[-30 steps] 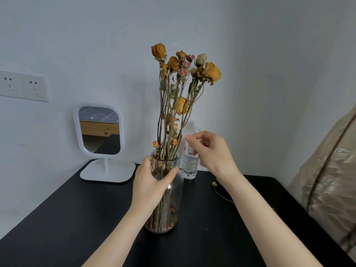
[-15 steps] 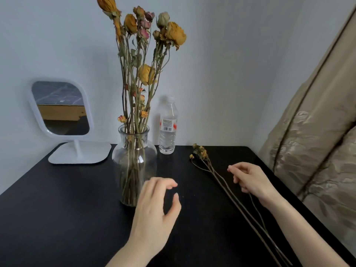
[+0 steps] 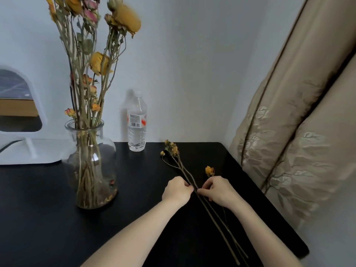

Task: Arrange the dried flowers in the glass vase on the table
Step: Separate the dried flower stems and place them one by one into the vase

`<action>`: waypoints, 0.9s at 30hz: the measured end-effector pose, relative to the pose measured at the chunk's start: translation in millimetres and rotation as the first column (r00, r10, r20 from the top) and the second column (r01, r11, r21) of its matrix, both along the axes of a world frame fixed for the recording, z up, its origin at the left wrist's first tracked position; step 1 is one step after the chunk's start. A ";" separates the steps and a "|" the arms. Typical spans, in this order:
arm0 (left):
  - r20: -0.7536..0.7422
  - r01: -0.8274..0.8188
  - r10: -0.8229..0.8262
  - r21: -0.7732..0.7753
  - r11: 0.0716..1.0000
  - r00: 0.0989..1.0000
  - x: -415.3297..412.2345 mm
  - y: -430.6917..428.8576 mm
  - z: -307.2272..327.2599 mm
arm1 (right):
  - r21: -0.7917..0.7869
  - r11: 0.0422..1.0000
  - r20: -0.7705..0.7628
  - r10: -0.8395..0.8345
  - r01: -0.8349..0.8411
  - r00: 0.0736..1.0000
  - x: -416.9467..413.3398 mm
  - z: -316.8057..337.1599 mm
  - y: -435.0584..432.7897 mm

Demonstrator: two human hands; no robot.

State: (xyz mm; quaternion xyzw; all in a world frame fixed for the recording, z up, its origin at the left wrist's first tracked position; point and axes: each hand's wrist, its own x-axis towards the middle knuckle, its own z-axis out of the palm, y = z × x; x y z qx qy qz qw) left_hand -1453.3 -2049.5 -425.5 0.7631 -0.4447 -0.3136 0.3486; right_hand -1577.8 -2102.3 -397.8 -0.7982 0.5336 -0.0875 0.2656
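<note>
Starting at nine o'clock, I've got the white mirror at the table's back edge, and just right of it the glass vase standing upright on the black table, already packed with dried flowers that rise out of the top of my view. A water bottle sits at twelve o'clock against the wall. Now to the action: loose stems lie flat on the table, running from one o'clock down to five o'clock, well apart from the vase. My left hand is pinched down on them, fingertips closed on a stem. My right hand meets it from the other side, thumb and forefinger nipped on the same bundle. A small yellow bloom shows just above my right knuckles. I read this as the pick-up. Next I'll need a light, even lift, since these look brittle, then a swing toward nine o'clock and a feed into that crowded neck. Curtain hangs at three o'clock.
</note>
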 end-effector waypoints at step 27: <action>-0.077 -0.234 0.241 0.086 0.968 0.967 -9.8 -49.5 -2.1 | 0.001 1.000 0.079 0.000 0.000 0.997 -5.5 -0.5 -9.6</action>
